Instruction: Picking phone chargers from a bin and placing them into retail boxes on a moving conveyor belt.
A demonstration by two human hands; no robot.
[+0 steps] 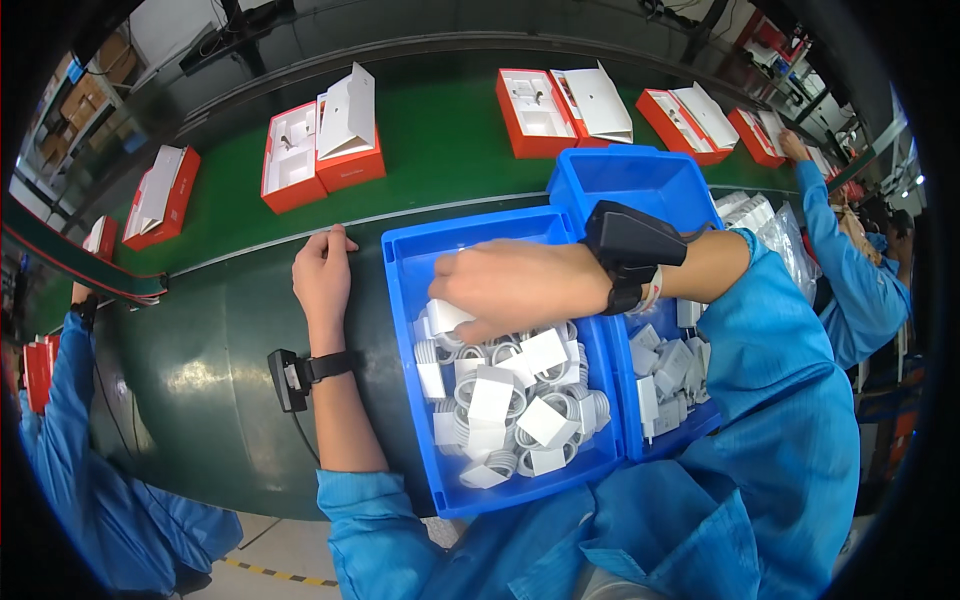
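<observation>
In the head view, the right hand (525, 280) reaches in from the right over a blue bin (400, 290), back up, fingers pointing left. It is clenched on a white piece (448, 316), which sits under the fingertips with the thumb against its near side, so it appears pinched. The visible face looks a little longer from left to right, roughly along the line of the fingers; the rest is covered, so its full long axis cannot be told.

Directly below that hand, toward the body, lies a heap of white cable coils (490, 400) in paper bands, their axes turned every way. To its right, under the forearm and beyond, a second bin (628, 400) holds white adapters (675, 365).

The left hand (323, 265) lies left of the right one, outside the bin's left wall, on the worktop (230, 350). It is loosely curled; nothing shows in it, though the palm is hidden and I cannot tell for sure. The right hand is plainly nearer the white piece. An open red box (292, 160) stands ahead of the left hand, another (540, 110) ahead of the right.
</observation>
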